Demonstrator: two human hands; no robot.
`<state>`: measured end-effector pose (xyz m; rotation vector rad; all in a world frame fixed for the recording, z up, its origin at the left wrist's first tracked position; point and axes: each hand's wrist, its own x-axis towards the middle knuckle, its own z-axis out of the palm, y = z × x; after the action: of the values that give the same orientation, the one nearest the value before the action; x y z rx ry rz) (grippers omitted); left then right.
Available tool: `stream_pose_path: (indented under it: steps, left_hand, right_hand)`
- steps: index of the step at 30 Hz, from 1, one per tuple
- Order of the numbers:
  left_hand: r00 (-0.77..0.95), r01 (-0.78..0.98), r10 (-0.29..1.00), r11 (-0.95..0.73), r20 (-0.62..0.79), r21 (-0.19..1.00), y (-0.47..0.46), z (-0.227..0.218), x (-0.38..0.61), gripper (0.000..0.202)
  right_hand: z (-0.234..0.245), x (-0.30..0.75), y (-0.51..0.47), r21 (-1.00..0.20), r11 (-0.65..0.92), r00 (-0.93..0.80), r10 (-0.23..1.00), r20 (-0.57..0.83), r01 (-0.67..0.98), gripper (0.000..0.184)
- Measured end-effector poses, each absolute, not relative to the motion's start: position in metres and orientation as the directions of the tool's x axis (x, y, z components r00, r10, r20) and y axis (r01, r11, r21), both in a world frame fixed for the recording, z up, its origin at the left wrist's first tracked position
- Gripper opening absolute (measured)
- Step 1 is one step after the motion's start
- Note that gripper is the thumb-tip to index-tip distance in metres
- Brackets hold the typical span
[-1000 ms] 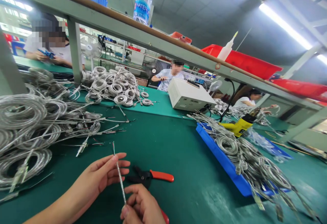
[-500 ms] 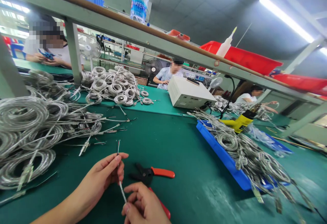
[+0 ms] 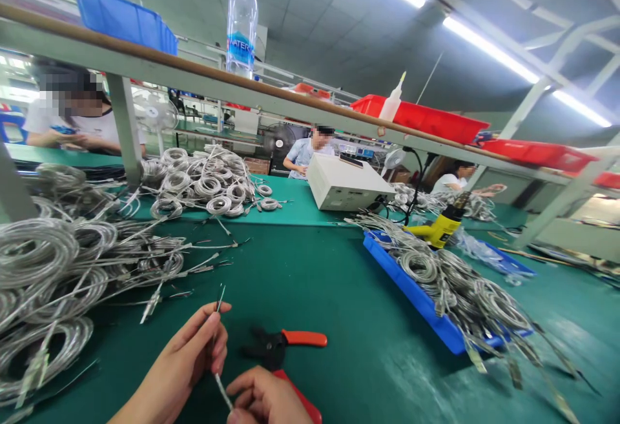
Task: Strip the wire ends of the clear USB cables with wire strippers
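A thin clear-jacketed cable (image 3: 223, 390) runs between my two hands, its stripped end with fine wires pointing up. My left hand (image 3: 196, 346) pinches it close to that end, between thumb and fingers. Lower down, at the bottom edge, my right hand (image 3: 271, 395) grips the same cable, partly cut off by the frame. Just beyond the right hand lies a pair of wire strippers (image 3: 303, 339) with red handles and a black head, on the green work surface, touched by neither hand.
Coiled cables (image 3: 43, 256) are heaped at left, with another pile (image 3: 208, 182) further back. A blue tray (image 3: 416, 301) at right holds more coils and a yellow heat gun (image 3: 443, 227). A beige box (image 3: 349, 182) stands behind. An overhead shelf carries a water bottle (image 3: 241, 30) and red bins (image 3: 426, 121). Co-workers sit beyond.
The camera has tilted up, so the shelf and bottle sit lower in view. Both hands appear lower and slightly left, still holding the cable; the wire strippers stay on the table.
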<state>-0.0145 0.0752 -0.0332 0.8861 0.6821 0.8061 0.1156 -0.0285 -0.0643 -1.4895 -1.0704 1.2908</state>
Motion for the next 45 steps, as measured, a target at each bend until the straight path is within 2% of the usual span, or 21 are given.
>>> stream_pose_path:
  steps: [6, 12, 18, 20, 26, 30, 37, 42, 45]
  left_hand:
    - [0.509, -0.356, 0.845, 0.377, -0.161, 0.855, 0.071, -0.017, -0.014, 0.037]
    - [0.549, -0.301, 0.817, 0.390, -0.176, 0.871, 0.067, -0.014, -0.012, 0.046]
    - [0.610, -0.120, 0.785, 0.230, -0.111, 0.966, 0.064, -0.024, -0.010, 0.055]
    - [0.623, -0.086, 0.771, 0.232, -0.129, 0.969, 0.063, -0.024, -0.010, 0.054]
    - [0.617, -0.131, 0.781, 0.224, -0.097, 0.966, 0.059, -0.017, -0.013, 0.046]
    - [0.641, -0.063, 0.758, 0.209, -0.120, 0.976, 0.054, -0.017, -0.009, 0.050]
    - [0.651, 0.102, 0.741, 0.131, -0.166, 0.986, 0.044, -0.010, 0.000, 0.058]
    - [0.695, 0.143, 0.700, 0.090, -0.165, 0.986, 0.040, 0.002, 0.014, 0.059]
    - [0.665, 0.143, 0.732, 0.072, -0.150, 0.987, 0.037, 0.002, 0.022, 0.058]
  right_hand:
    - [-0.051, 0.120, -0.032, -0.968, -0.244, -0.004, 0.970, -0.244, 0.065, 0.033]
    - [-0.055, 0.123, -0.035, -0.979, -0.183, 0.000, 0.983, -0.184, 0.090, 0.039]
    - [-0.044, 0.129, -0.036, -0.962, 0.016, 0.076, 0.996, 0.039, 0.274, 0.027]
    - [-0.038, 0.130, -0.036, -0.975, 0.026, 0.130, 0.990, 0.056, 0.223, 0.029]
    - [-0.025, 0.131, -0.031, -0.994, -0.019, 0.263, 0.964, -0.046, -0.104, 0.053]
    - [-0.023, 0.134, -0.028, -0.985, 0.027, 0.288, 0.957, -0.024, -0.170, 0.063]
    - [-0.018, 0.138, -0.030, -0.971, 0.145, 0.311, 0.947, 0.080, -0.189, 0.050]
    - [-0.012, 0.142, -0.030, -0.942, 0.173, 0.365, 0.929, 0.059, -0.288, 0.040]
    - [-0.014, 0.146, -0.029, -0.960, 0.163, 0.403, 0.913, 0.059, -0.228, 0.033]
